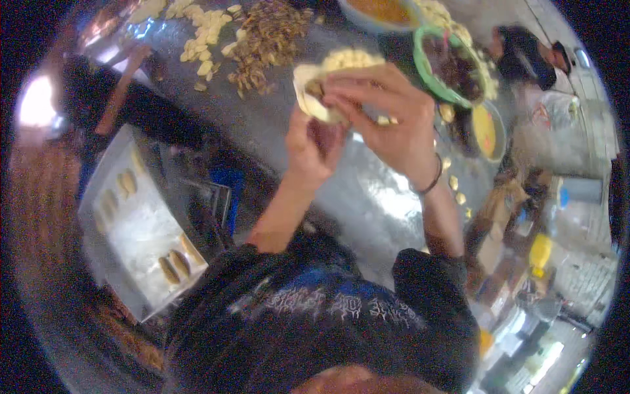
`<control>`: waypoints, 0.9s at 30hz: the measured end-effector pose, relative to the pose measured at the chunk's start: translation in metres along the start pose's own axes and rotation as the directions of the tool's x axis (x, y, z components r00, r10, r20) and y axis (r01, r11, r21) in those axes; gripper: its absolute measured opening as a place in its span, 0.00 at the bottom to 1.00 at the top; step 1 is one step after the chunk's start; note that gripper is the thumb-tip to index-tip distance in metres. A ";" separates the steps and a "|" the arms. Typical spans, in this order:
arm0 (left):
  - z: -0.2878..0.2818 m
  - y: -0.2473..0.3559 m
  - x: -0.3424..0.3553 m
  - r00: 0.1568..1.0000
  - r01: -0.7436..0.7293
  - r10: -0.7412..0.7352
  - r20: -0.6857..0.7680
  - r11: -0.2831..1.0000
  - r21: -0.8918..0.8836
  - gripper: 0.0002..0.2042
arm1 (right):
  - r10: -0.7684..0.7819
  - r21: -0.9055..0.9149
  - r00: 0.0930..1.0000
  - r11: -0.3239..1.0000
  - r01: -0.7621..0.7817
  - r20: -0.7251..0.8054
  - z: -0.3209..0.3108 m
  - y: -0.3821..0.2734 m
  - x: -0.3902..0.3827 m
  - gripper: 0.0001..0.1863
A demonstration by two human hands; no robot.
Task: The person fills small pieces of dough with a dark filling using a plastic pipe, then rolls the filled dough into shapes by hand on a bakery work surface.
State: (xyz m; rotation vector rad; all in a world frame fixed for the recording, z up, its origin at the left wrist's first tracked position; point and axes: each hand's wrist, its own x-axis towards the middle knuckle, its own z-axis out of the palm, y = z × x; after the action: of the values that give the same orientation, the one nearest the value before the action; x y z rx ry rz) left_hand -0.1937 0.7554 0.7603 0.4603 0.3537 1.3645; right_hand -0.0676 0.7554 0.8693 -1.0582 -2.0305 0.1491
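In front of my chest, over the grey worktop (pixel 266 115), my left hand (pixel 314 148) holds up a thin, pale round of dough (pixel 305 108), its fingers curled behind it. A small brown lump of filling (pixel 315 88) lies against the dough's inner face. My right hand (pixel 394 118) reaches in from the right, its thumb and fingertips closed on that lump. Motion blurs the fingertips slightly. Just beyond my right hand is a group of pale dough pieces (pixel 351 59), partly hidden by it.
Brown filling pieces (pixel 272 39) and flat dough pieces (pixel 205 46) lie at the far left. A blue-rimmed bowl (pixel 410 25), a green bowl (pixel 420 62) and a yellow-filled bowl (pixel 502 134) stand right. A metal tray (pixel 134 230) with brown oblong pieces is left. Another person (pixel 525 56) is far right.
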 end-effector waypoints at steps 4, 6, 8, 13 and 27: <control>0.036 -0.017 -0.054 0.960 0.256 -0.158 0.231 0.830 -0.496 0.23 | -0.012 -0.034 0.982 0.999 0.006 -0.187 -0.065 -0.044 -0.057 0.11; 0.046 -0.036 -0.089 0.979 0.025 -0.007 0.204 0.996 -0.088 0.24 | 0.017 -0.113 0.974 0.993 -0.043 -0.224 -0.095 -0.080 -0.083 0.13; 0.059 -0.051 -0.114 0.953 -0.227 0.143 0.267 0.920 0.318 0.26 | -0.108 -0.293 0.975 0.955 0.047 -0.196 -0.111 -0.093 -0.108 0.17; 0.093 -0.066 -0.157 0.884 0.208 -0.059 0.463 0.938 -0.277 0.29 | -0.446 -0.576 0.895 0.738 0.351 -0.025 -0.135 -0.113 -0.163 0.18; 0.122 -0.086 -0.114 0.786 0.226 -0.404 0.467 0.892 0.391 0.18 | 0.334 -0.144 0.814 0.883 -0.447 -0.476 -0.143 -0.109 -0.190 0.11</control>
State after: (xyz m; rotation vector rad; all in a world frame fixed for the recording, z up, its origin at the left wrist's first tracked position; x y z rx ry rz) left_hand -0.0799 0.6175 0.8191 0.9829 0.1673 0.7926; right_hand 0.0243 0.5125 0.8944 -1.5172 -1.4237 -0.1314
